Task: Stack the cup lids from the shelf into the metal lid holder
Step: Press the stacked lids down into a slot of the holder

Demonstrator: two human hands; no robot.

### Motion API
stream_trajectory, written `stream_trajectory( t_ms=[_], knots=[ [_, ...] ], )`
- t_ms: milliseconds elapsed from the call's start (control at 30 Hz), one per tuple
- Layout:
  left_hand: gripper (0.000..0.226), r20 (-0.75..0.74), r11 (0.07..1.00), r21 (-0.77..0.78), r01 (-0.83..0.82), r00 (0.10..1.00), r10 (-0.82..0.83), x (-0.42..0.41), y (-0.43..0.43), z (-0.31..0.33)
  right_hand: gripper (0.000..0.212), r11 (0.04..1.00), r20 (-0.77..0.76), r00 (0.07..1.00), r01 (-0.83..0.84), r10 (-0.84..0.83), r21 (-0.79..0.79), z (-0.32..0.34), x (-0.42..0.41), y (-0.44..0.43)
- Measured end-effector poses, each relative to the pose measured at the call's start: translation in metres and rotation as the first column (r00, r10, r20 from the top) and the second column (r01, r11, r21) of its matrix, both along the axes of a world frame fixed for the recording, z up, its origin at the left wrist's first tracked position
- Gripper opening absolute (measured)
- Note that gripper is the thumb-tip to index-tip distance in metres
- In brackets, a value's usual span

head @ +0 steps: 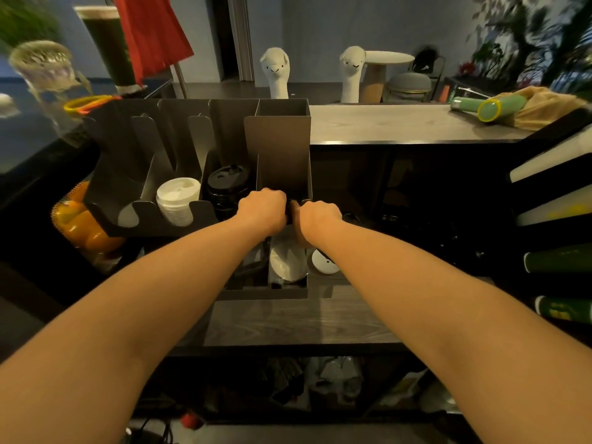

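Head view shows the left hand (262,209) and right hand (317,219) knuckle to knuckle, fingers curled down around a small dark object (292,209) pinched between them; it is too hidden to say whether it is a lid. Both hands sit at the front lip of the rightmost slot of the dark grey four-slot metal lid holder (278,139). One slot to the left stands a stack of glossy black plastic cup lids (226,187), and next to that a stack of white plastic cup lids (177,200). Beneath the wrists, on the grey wood-grain shelf (288,318), an open grey box (266,294) holds loose white lids (286,262), with a single white lid (321,262) just beside it.
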State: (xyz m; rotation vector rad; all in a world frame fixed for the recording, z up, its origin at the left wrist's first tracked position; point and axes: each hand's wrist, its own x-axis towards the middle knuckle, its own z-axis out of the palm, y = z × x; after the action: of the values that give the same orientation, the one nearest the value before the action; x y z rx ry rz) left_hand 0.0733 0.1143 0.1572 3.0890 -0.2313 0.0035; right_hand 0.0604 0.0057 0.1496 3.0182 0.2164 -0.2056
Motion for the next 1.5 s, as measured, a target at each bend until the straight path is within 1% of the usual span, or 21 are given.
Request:
stream_trajectory(
  t_ms=[100, 200, 333, 433, 500, 567, 700, 733, 800, 867, 933, 1033, 1100, 1167, 1200, 1233, 1267, 1300, 1367, 1400, 1500],
  knots=[
    [0.033, 0.133, 0.986, -0.138, 0.096, 0.988, -0.078, -0.01, 0.009, 0.001, 0.058, 0.998, 0.044, 0.997, -0.062, 0.062, 0.0, 0.003, -0.01, -0.003],
    [0.032, 0.225, 0.94, -0.291, 0.178, 0.968, -0.114, -0.021, 0.023, 0.006, 0.055, 0.991, 0.174, 0.976, -0.136, 0.133, 0.004, 0.002, -0.023, -0.004],
    [0.033, 0.176, 0.908, -0.373, 0.192, 0.975, -0.134, -0.037, 0.038, 0.007, 0.039, 0.971, 0.308, 0.948, -0.147, 0.084, 0.186, 0.004, -0.046, -0.006],
    [0.038, 0.115, 0.894, -0.391, 0.218, 0.976, -0.188, -0.051, 0.046, 0.003, 0.028, 0.911, 0.37, 0.928, -0.108, -0.052, 0.399, 0.005, -0.06, -0.004],
    [0.042, 0.079, 0.871, -0.422, 0.254, 0.967, -0.243, -0.061, 0.048, 0.001, 0.025, 0.801, 0.343, 0.917, -0.046, -0.203, 0.597, 0.004, -0.065, -0.002],
    [0.05, 0.057, 0.843, -0.454, 0.289, 0.954, -0.296, -0.072, 0.048, -0.002, 0.021, 0.67, 0.281, 0.899, 0.018, -0.336, 0.742, 0.003, -0.068, -0.002],
    [0.063, 0.107, 0.775, -0.495, 0.394, 0.912, -0.395, -0.093, 0.045, -0.008, 0.017, 0.476, 0.208, 0.855, 0.051, -0.476, 0.878, 0.002, -0.072, 0.0],
    [0.064, 0.129, 0.764, -0.489, 0.421, 0.901, -0.414, -0.096, 0.044, -0.009, 0.018, 0.41, 0.177, 0.843, 0.055, -0.507, 0.91, 0.0, -0.073, 0.001],
    [0.071, 0.184, 0.748, -0.478, 0.461, 0.885, -0.428, -0.099, 0.044, -0.012, 0.024, 0.227, 0.084, 0.807, 0.063, -0.584, 0.972, -0.002, -0.074, 0.004],
    [0.075, 0.256, 0.737, -0.465, 0.491, 0.871, -0.418, -0.098, 0.046, -0.012, 0.027, 0.021, -0.035, 0.766, 0.063, -0.641, 0.998, -0.002, -0.074, 0.006],
    [0.071, 0.299, 0.719, -0.478, 0.504, 0.864, -0.406, -0.097, 0.047, -0.012, 0.027, -0.111, -0.133, 0.743, 0.079, -0.656, 0.991, -0.002, -0.073, 0.007],
    [0.068, 0.292, 0.675, -0.548, 0.494, 0.869, -0.399, -0.093, 0.048, -0.009, 0.015, -0.242, -0.246, 0.728, 0.113, -0.64, 0.964, -0.002, -0.068, 0.008],
    [0.072, 0.277, 0.661, -0.579, 0.476, 0.878, -0.39, -0.088, 0.051, -0.009, 0.008, -0.284, -0.286, 0.726, 0.13, -0.625, 0.95, -0.003, -0.066, 0.009],
    [0.075, 0.292, 0.688, -0.547, 0.477, 0.879, -0.377, -0.081, 0.055, -0.01, 0.01, -0.269, -0.29, 0.735, 0.15, -0.614, 0.951, -0.002, -0.062, 0.01],
    [0.075, 0.314, 0.71, -0.509, 0.487, 0.873, -0.373, -0.078, 0.056, -0.01, 0.013, -0.238, -0.27, 0.743, 0.152, -0.612, 0.959, -0.001, -0.06, 0.01],
    [0.075, 0.342, 0.729, -0.473, 0.496, 0.865, -0.367, -0.074, 0.056, -0.009, 0.014, -0.177, -0.224, 0.754, 0.144, -0.617, 0.974, 0.0, -0.056, 0.009],
    [0.074, 0.37, 0.745, -0.442, 0.499, 0.859, -0.355, -0.07, 0.056, -0.007, 0.015, -0.083, -0.152, 0.766, 0.128, -0.625, 0.988, 0.001, -0.051, 0.007],
    [0.074, 0.397, 0.76, -0.418, 0.497, 0.853, -0.339, -0.066, 0.055, -0.005, 0.016, 0.041, -0.059, 0.778, 0.109, -0.625, 0.993, 0.004, -0.047, 0.005],
    [0.071, 0.44, 0.793, -0.38, 0.476, 0.847, -0.298, -0.056, 0.054, -0.001, 0.016, 0.302, 0.129, 0.801, 0.067, -0.585, 0.951, 0.011, -0.041, 0.002],
    [0.069, 0.46, 0.812, -0.362, 0.458, 0.845, -0.272, -0.049, 0.053, 0.001, 0.014, 0.41, 0.208, 0.808, 0.045, -0.551, 0.911, 0.014, -0.037, 0.001],
    [0.065, 0.502, 0.871, -0.26, 0.416, 0.829, -0.246, -0.03, 0.05, 0.007, 0.011, 0.621, 0.381, 0.8, -0.014, -0.464, 0.784, 0.024, -0.023, -0.002]
  ],
)
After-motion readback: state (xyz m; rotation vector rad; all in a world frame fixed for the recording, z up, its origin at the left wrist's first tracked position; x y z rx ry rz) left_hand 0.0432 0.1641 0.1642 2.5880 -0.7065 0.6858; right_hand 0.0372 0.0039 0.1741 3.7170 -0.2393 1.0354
